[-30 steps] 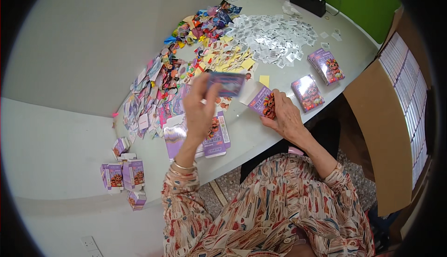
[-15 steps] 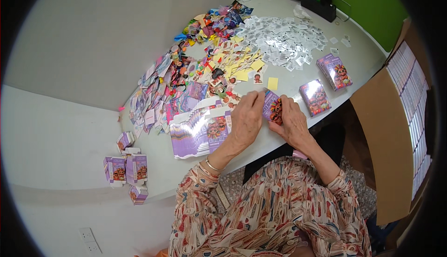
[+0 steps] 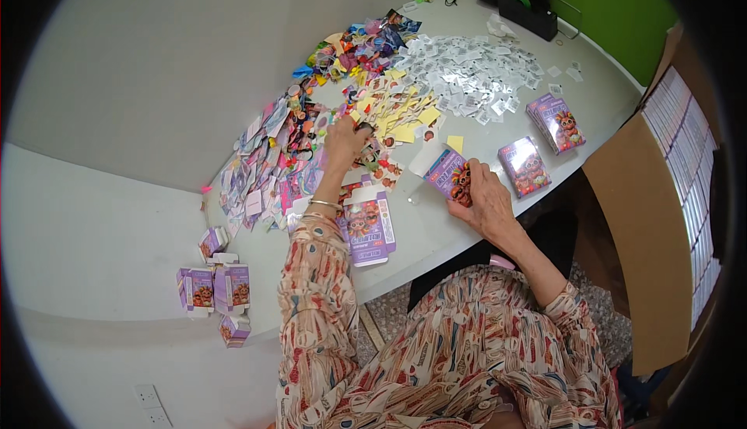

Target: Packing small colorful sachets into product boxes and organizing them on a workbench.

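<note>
My right hand (image 3: 486, 202) is closed round a small purple carton (image 3: 447, 174) printed with cartoon figures. The carton's upper left end stands open, with a pale flap sticking out. My left hand (image 3: 344, 147) is over the heap of small colourful trinkets (image 3: 305, 129), beside a dark rounded item (image 3: 364, 129). Its fingers bend down and their tips are hidden, so I cannot make out whether they grip anything. Below that hand, flattened purple cartons (image 3: 369, 231) lie on the table, partly covered by my left forearm.
Yellow paper pieces (image 3: 405, 132) and a large spread of small clear-and-white packets (image 3: 467, 71) lie farther back. Upright purple cartons (image 3: 524, 168) stand at right. Several more cartons (image 3: 232, 285) sit at far left. A big cardboard box (image 3: 642, 250) of packed cartons stands at right; a black tape dispenser (image 3: 529, 15) is behind.
My left hand has let go of the carton and moved left to the trinket heap. The right hand keeps the carton, whose open flap now shows.
</note>
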The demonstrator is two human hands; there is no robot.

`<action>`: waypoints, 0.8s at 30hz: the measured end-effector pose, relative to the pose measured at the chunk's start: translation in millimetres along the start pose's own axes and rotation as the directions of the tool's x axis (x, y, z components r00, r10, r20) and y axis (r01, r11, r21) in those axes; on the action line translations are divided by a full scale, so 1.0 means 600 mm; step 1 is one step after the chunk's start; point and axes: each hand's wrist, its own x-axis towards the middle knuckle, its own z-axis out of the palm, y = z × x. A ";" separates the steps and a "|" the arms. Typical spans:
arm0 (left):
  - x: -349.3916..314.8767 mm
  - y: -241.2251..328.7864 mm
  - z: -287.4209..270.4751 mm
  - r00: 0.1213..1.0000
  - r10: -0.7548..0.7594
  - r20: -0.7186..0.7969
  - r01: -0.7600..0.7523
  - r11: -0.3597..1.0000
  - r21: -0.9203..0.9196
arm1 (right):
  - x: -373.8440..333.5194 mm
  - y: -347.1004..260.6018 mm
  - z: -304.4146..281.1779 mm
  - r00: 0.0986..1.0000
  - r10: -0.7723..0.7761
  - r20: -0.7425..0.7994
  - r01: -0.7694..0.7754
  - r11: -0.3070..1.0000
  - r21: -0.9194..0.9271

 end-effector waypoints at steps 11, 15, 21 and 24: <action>-0.012 0.058 -0.109 0.987 -0.091 0.130 0.149 0.816 -0.558 | 0.004 0.000 -0.006 0.999 0.033 0.020 -0.033 0.999 -0.017; -0.056 0.119 -0.124 0.984 0.047 0.175 0.123 0.537 -0.835 | 0.004 -0.011 -0.009 0.999 0.030 0.037 -0.030 1.000 -0.006; -0.133 0.196 -0.102 0.877 0.475 -0.069 -0.475 0.840 -0.262 | -0.005 -0.010 -0.006 1.000 -0.022 0.021 0.022 1.000 0.002; -0.131 0.210 -0.105 0.824 0.553 -0.120 -0.557 0.755 -0.346 | -0.007 -0.004 -0.010 1.000 -0.016 0.013 0.016 1.000 0.015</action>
